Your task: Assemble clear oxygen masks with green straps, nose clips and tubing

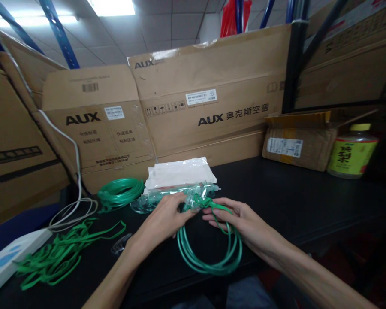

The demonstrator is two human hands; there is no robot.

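Two hands: I saw both meeting over the near middle of the dark counter (pixel 292 201).
Left hand (pixel 162 221): its fingers were curled shut around the knot of a green tubing coil (pixel 209 257), where the tubing met clear plastic.
Right hand (pixel 241 223): its fingers were partly closed, with strands of the same coil running across and under them.
Green tubing coil: it hung in a loop from both hands toward the near edge of the counter, just in front of me.
Clear plastic mask (pixel 167 198): it lay just beyond the hands, touching the left hand's fingertips.
White plastic bags (pixel 180 174): a flat stack, just behind the mask.
Second green coil (pixel 120 193): on the counter, left of the bags.
Green straps (pixel 61 253): a loose heap at near left.
Cardboard boxes (pixel 212 86): stacked along the far side.
Yellow-labelled jar (pixel 352 152): far right, upright.
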